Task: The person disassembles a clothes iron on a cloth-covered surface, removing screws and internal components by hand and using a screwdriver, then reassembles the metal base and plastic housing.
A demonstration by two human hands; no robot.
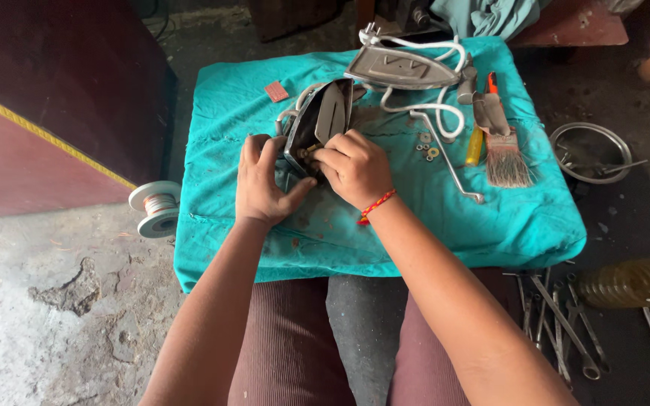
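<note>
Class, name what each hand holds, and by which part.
Both hold the iron body: left hand grips its lower edge, right hand fingers pinch a small part inside.

No screens, signs or printed packages appear in the head view. The only label-like item is a small reddish-brown rectangular tag (276, 92), flat and slightly tilted, lying on the teal cloth (385, 225) near its far left corner, just beyond the opened iron body (323, 120) and apart from it. Its surface looks faintly textured; any marking on it is too small to make out. Whether it is a label, a card or a thin pad cannot be told from this view.
</note>
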